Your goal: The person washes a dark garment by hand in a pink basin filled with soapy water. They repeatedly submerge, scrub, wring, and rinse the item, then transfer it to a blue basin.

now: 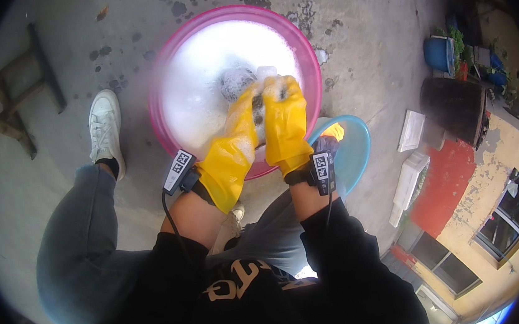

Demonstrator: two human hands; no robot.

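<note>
Both my hands wear yellow rubber gloves and are held close together over a pink plastic basin of white suds. My left hand grips a dark, soapy cloth, which shows between the gloves. My right hand is curled into a fist beside it, with a dark, foamy patch at the fingers. A pale translucent block sticks up just beyond the fist; I cannot tell whether it is held. A dark, foam-covered lump rises from the suds past my left fingertips. The cloth's lower part is hidden.
A light blue plastic basin with dark and orange fabric in it stands against the pink one at the right. A wooden stand is at the far left. White foam boxes and a dark pot stand by a wall.
</note>
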